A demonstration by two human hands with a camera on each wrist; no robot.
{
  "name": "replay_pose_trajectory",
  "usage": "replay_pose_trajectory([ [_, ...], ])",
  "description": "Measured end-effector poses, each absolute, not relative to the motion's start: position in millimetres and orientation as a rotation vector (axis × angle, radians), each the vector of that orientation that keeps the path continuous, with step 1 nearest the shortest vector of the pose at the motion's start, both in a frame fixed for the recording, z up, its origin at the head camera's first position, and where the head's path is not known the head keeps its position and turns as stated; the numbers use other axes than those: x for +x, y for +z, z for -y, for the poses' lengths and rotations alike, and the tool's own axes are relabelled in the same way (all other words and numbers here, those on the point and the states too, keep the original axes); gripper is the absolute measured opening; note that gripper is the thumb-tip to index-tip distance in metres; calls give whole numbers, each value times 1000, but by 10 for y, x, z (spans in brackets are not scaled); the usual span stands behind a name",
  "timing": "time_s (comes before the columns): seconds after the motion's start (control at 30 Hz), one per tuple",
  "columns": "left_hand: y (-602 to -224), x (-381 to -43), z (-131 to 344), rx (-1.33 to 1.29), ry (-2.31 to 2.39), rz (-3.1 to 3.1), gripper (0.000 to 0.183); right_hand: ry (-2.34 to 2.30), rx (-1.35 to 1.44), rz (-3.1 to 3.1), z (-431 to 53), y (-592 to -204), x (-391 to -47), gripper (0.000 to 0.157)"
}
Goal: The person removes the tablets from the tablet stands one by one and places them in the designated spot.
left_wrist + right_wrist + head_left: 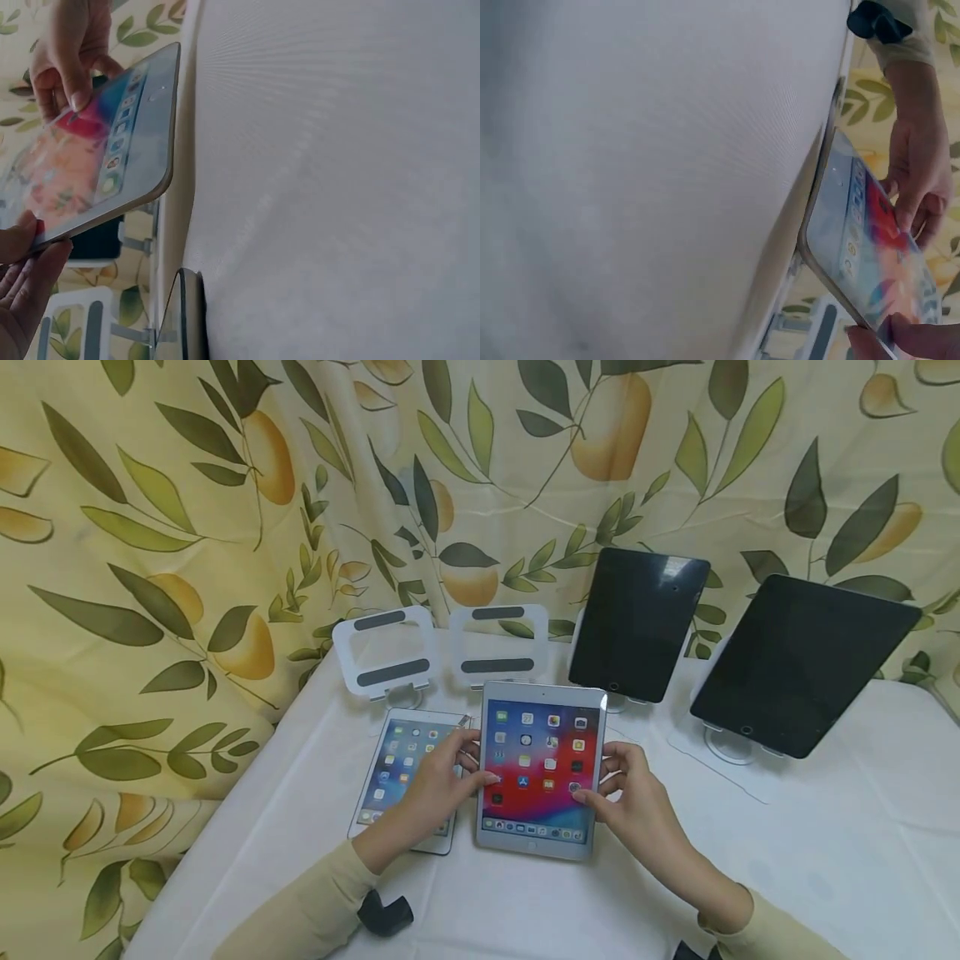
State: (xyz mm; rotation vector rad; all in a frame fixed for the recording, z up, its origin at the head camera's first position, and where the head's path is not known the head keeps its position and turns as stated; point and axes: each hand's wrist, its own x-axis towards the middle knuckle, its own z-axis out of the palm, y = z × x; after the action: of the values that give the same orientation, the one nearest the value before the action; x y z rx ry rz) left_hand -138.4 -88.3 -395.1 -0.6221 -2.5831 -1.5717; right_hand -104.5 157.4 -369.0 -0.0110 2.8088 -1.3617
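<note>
Tablets: four. One lit tablet (540, 768) is in both hands, at the middle of the table; a second lit tablet (397, 760) lies flat on the cloth, partly behind the left forearm. Two dark-screened tablets, a nearer-to-centre one (637, 622) and a far-right one (802, 668), lean on stands.

Hands: two. Left hand (442, 772) grips the held tablet's left edge, thumb on the glass, other fingers curled behind. Right hand (630, 785) does likewise at the right edge, thumb near the lower icons. (From the left wrist the held tablet shows tilted, its lower edge apart from the cloth.)

Open-framed stands: two, a left one (393, 673) and a right one (497, 666), white, rounded corners, each with two grey strips across.

Materials: held tablet has a pale, glossy face, a thin metallic rim, rounded corners, a red-and-blue screen with rows of square icons. Tablecloth (825, 827) is white, softly creased. Curtain (300, 568) is cream, folded, printed with green leaves and orange fruit. Sleeves (315, 902) are beige.

Edges and room: held tablet's left edge sits just beside the flat tablet; its top edge overlaps the right stand's foot in the head view. White cloth stretches below the held tablet and widely right of the right hand, under the dark tablets.
</note>
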Motion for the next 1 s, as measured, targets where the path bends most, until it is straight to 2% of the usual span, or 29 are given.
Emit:
replay_pose_trajectory([
  [0.43,-4074,-1402,954,-654,-1696,2739,53,-1441,16,-2604,-1615,-3823,-1005,63],
  [0.73,-4198,-1589,930,-556,-1753,2875,59,-1404,11,-2509,-1693,-3939,-1178,67],
  [1.0,-4224,-1721,906,-511,-1768,2975,57,-1313,29,-2503,-1686,-4020,-1319,63],
])
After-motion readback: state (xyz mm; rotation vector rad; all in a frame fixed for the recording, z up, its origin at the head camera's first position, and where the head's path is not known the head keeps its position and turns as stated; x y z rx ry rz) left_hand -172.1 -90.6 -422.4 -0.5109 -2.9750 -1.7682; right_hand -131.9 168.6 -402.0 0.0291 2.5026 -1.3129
